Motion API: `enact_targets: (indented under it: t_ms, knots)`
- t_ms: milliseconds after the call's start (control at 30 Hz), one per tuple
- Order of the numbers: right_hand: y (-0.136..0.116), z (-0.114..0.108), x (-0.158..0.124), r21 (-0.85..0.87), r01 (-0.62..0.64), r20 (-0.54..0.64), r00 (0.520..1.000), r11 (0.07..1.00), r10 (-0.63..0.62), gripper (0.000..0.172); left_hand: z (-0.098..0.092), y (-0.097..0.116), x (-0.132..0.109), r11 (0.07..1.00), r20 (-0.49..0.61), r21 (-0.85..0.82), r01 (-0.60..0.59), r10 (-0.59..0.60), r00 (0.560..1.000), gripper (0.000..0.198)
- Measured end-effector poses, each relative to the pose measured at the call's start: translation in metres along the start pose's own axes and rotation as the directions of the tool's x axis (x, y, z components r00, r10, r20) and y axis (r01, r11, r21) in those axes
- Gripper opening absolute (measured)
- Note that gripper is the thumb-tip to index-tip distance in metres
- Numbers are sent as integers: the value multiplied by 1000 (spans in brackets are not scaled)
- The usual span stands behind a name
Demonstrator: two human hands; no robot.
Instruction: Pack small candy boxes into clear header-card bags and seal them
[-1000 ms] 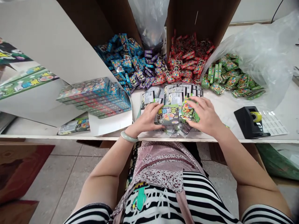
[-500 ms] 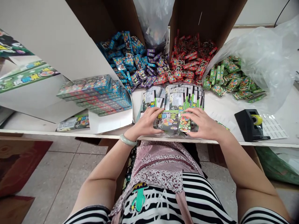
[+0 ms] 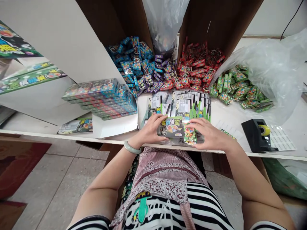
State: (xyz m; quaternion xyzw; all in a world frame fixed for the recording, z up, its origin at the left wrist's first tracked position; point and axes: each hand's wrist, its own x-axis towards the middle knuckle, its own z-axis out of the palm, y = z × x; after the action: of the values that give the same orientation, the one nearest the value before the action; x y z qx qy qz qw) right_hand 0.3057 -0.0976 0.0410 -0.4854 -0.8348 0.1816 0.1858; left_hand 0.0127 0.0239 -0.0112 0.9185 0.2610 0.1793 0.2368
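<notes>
At the table's front edge lies a flat black-and-green printed candy package, with a small green candy box upright against its right end. My left hand curls round the package's left end, thumb below and fingers above. My right hand spans the green candy box from its right side, fingertips at its top and thumb near its bottom corner. Both palms hide the outer ends. Just beyond the hands, several black printed packages with white barcode labels lie in overlapping rows.
Behind are heaps of blue, purple and red candy boxes, with green ones beside a clear plastic bag. Stacked long packs stand left. A black tape dispenser sits right, by a label sheet.
The whole view has shifted slightly, so most things sit a little lower. Both hands keep nearly the same places round the package and the green candy box.
</notes>
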Motion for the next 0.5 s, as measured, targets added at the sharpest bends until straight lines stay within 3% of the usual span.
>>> enact_targets:
  t_ms: [233,500]
  knots:
    - [1,-1,-4,124,38,4,999,992,-39,67,-6,-4,-1,999,-2,9,-52,52,999,97]
    - [0,-3,2,35,-3,28,1000,999,2,65,-7,4,-2,996,103,-74,-54,61,993,94]
